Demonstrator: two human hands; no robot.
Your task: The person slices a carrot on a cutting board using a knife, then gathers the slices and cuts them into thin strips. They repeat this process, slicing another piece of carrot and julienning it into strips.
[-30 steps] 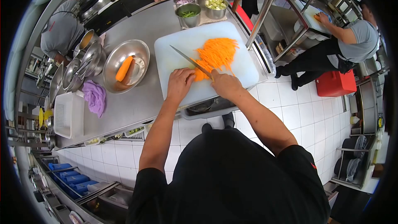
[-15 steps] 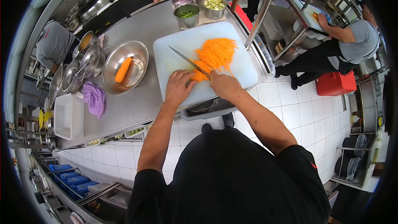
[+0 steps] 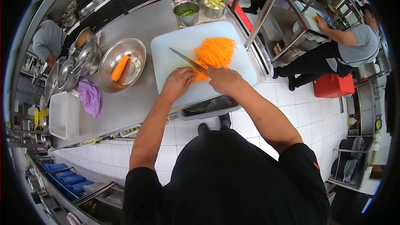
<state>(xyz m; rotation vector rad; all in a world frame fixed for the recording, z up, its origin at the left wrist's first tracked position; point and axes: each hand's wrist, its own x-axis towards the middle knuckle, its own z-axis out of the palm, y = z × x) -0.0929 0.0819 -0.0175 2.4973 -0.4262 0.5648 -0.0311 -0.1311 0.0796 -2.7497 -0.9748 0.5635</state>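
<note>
On a white cutting board (image 3: pixel 168 46) my right hand (image 3: pixel 226 81) grips a kitchen knife (image 3: pixel 183 58) by its handle, the blade pointing away to the upper left. My left hand (image 3: pixel 178 84) has its fingers curled against the cut carrot (image 3: pixel 200 75), just left of the blade. Part of that carrot is covered by the fingers and knife. Beyond the blade lies a heap of carrot strips (image 3: pixel 216 51). To the left, a steel bowl (image 3: pixel 107 56) holds a whole peeled carrot (image 3: pixel 120 68).
Steel pots of chopped greens (image 3: pixel 186 13) and pale cubes (image 3: pixel 214 3) stand behind the board. A purple cloth (image 3: pixel 90 97) and white basket (image 3: pixel 62 114) lie at left. One co-worker (image 3: pixel 358 39) works at right, another (image 3: pixel 49 39) at far left.
The view has shifted slightly, moving the board and bowl a little left. My left fingers are more curled and cover more of the carrot. The knife stays nearly in place.
</note>
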